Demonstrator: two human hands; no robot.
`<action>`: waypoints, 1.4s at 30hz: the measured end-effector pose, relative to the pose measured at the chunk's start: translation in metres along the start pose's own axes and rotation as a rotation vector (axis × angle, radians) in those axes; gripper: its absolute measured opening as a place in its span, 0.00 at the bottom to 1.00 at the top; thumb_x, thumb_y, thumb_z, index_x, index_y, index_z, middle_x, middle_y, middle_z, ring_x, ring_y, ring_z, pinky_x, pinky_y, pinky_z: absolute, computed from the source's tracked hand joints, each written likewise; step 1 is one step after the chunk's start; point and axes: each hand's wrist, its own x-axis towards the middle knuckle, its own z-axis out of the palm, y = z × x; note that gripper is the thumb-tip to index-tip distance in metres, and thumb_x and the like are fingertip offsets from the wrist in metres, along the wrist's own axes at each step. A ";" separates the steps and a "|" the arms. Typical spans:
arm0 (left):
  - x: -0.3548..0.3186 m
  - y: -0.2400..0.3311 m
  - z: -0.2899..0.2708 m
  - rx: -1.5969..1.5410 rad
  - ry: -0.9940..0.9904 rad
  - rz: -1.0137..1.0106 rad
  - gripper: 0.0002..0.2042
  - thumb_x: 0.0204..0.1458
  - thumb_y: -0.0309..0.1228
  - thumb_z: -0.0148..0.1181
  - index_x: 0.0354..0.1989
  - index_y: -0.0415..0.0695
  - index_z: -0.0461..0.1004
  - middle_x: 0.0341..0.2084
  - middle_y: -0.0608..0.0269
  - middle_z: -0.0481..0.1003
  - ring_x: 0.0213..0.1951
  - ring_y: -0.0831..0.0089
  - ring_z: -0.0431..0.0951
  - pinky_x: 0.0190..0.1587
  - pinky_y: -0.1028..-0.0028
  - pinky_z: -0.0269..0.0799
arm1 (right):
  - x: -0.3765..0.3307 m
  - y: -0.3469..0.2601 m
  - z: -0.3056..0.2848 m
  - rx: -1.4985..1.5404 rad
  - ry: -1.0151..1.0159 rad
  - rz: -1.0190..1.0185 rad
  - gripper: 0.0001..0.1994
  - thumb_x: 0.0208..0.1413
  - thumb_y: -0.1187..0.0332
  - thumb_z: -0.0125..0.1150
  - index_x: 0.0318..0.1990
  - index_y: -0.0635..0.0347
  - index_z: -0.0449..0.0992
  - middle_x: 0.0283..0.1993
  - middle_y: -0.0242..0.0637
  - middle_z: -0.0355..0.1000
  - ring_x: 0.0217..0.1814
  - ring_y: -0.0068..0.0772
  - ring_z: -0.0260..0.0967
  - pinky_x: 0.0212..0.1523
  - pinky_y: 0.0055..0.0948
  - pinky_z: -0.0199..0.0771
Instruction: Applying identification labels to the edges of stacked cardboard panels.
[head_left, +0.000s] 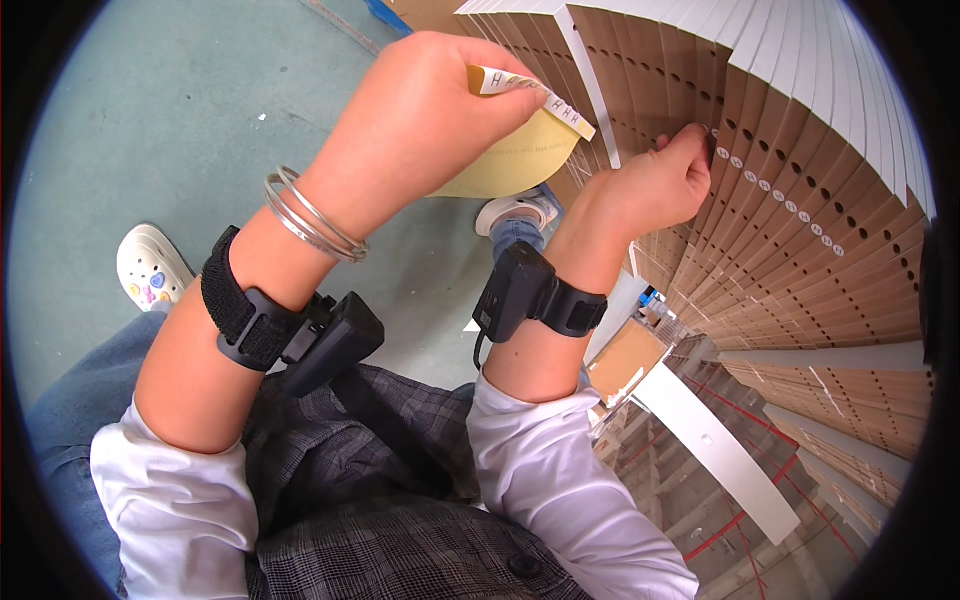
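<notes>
Rack of brown punched boards [800,220] filled the upper right, packed on edge in a fan so each hole-lined edge faced outward; white dividers stood among them. All places below taken from this rack. Green floor [150,120] lay to its left, with a pale clog [150,265] well apart from it, and wire shelving with red lines sat below it. Yellow sheet [515,160] was held just left of the rack, close to the board edges, likely so it stayed within reach of them. White label strip [535,95] rested along the sheet's top edge, its end almost at the rack. Left hand [430,110] was closed, grasping sheet and strip together. Right hand [655,180] touched the rack's face, fingers curled and pinched at a board edge beside a row of small round stickers [775,195]; what it pinched could not be told.
</notes>
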 end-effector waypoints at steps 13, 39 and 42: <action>-0.006 0.011 0.004 0.017 -0.025 -0.010 0.11 0.45 0.34 0.59 0.30 0.37 0.76 0.19 0.65 0.75 0.23 0.83 0.71 0.26 0.81 0.68 | -0.019 -0.006 -0.037 -0.360 -0.749 -0.500 0.05 0.43 0.76 0.57 0.30 0.58 0.72 0.30 0.35 0.66 0.31 0.32 0.63 0.35 0.30 0.62; -0.006 0.012 0.011 -0.066 0.007 -0.118 0.10 0.46 0.32 0.59 0.31 0.36 0.76 0.22 0.66 0.75 0.25 0.84 0.71 0.28 0.82 0.67 | 0.003 0.007 -0.028 0.130 -0.243 0.164 0.09 0.52 0.69 0.55 0.33 0.66 0.67 0.30 0.31 0.64 0.31 0.16 0.57 0.33 0.16 0.59; -0.007 0.012 0.012 -0.042 0.003 -0.114 0.10 0.46 0.32 0.59 0.31 0.36 0.76 0.22 0.66 0.75 0.26 0.84 0.71 0.28 0.82 0.67 | 0.004 0.007 -0.019 0.130 -0.182 0.125 0.09 0.52 0.68 0.56 0.32 0.66 0.67 0.30 0.31 0.65 0.31 0.17 0.58 0.33 0.17 0.59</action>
